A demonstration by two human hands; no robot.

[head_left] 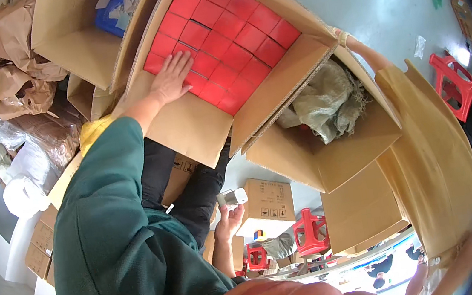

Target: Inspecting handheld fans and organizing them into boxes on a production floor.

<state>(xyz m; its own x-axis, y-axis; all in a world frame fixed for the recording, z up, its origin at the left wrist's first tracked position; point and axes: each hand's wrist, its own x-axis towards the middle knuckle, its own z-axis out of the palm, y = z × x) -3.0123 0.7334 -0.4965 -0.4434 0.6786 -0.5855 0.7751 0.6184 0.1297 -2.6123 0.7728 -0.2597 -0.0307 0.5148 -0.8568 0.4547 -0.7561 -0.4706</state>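
My left hand (170, 77), in a green sleeve, lies flat with its fingers stretched over the red boxes (218, 44). These small boxes fill a large open cardboard carton (196, 123) in tight rows. Lower down, my right hand (230, 224) is closed round a small white-and-grey, block-shaped object (232, 197), whose kind I cannot make out. It is held well apart from the carton. Beyond the carton's right corner, what looks like another person's hand (341, 35) touches the cardboard edge, with a tan sleeve behind it.
Another open carton (352, 158) on the right holds a crumpled woven sack (326, 101). Brown paper bundles (17, 91) and plastic wrap crowd the left. A closed carton (267, 200) and red stools (310, 230) stand below; another red stool (455, 83) is far right.
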